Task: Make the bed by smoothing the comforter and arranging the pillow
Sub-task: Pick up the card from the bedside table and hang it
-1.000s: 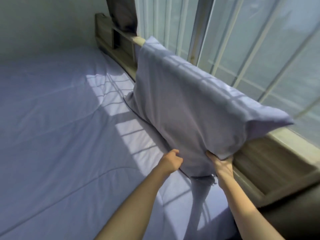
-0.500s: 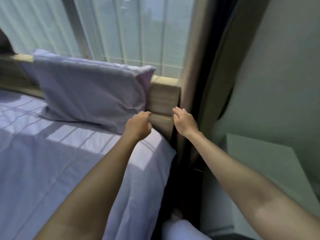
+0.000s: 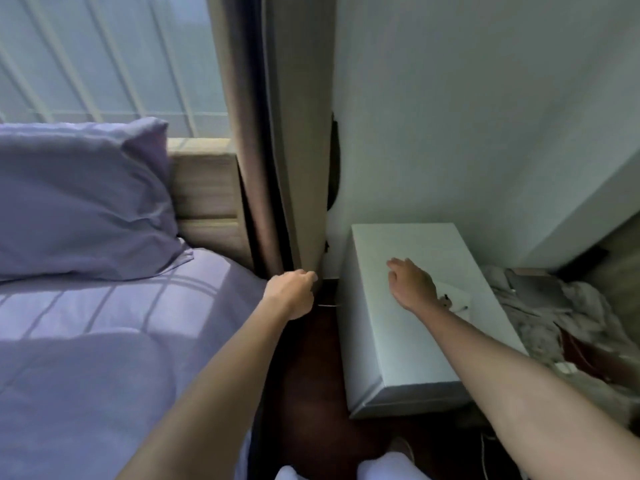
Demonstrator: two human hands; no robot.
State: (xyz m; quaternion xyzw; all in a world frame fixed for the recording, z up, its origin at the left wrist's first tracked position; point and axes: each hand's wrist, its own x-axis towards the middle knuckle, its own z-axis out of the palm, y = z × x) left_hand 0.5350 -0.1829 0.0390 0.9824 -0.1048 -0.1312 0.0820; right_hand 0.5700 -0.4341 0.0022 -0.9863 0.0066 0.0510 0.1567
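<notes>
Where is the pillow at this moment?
In the head view, the pillow sits at the left, leaning against the wooden headboard under the window, its lower edge resting on the comforter.

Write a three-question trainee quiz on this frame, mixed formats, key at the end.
1. True or false: the right hand grips the lavender fabric pillow.
2. The right hand is over: A) the white box-shaped bedside cabinet; B) the lavender quilted comforter; C) the beige curtain.
3. Fill in: the pillow leans against the pale wooden ____.
Key: 1 false; 2 A; 3 headboard.
</notes>
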